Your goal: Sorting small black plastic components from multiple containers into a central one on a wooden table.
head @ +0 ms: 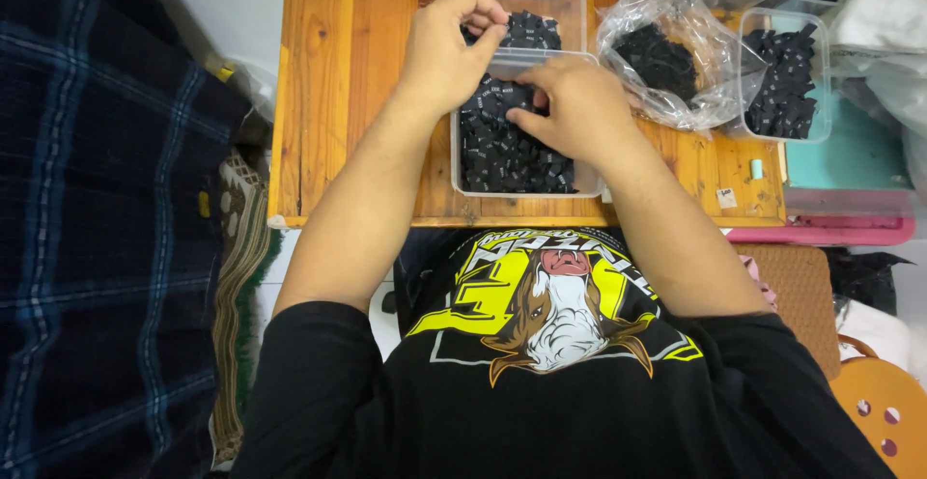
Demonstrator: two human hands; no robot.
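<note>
A: What sits at the centre?

B: A clear tub [526, 184] full of small black labels [502, 146], on a wooden table [319, 83] right in front of the person.

A: And the hands?

B: Both are over that tub. The right hand [579, 107] lies on the label pile, fingers curled down into it; whether they pinch a label cannot be told. The left hand [446, 49] hovers at the tub's far edge, its fingertips pressed together as if pinching something small, though the thing itself is hidden.

A: Which step does that look like?

B: Judging by the pose, picking and sorting labels out of the tub, one hand gathering, the other holding a pinch. The next move would seem to call for a fine fingertip grip on single labels, since they lie in a loose, overlapping heap.

A: What surrounds it?

B: Just behind is a second tub [541, 15] with fewer labels. To the right, an open plastic bag [666, 54] of the same labels, then another tub [787, 78]. More tubs line the far edge. A dark plaid cloth [97, 228] lies at the left.
</note>
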